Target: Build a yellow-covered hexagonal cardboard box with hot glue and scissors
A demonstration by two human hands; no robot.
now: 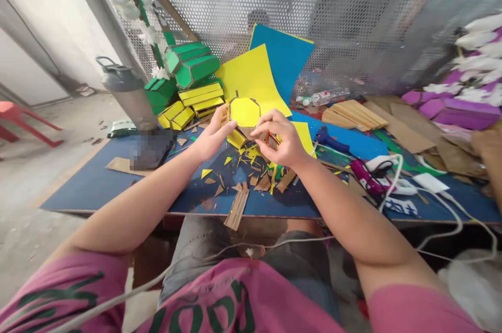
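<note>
Both hands, left hand (212, 137) and right hand (280, 139), hold a yellow octagonal piece (243, 112) above the blue table (98, 181).

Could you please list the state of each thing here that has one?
Yellow octagonal cardboard piece: held up between both hands.
Left hand: gripping the piece's left edge.
Right hand: pinching its right side.
Grey lidded flask: upright, closed.
Clear plastic bottle: lying down.
Yellow paper sheet: leaning against mesh.

A yellow octagonal cardboard piece (243, 112) with brown edges, held upright above the scrap-strewn blue table, flat face toward the camera
</note>
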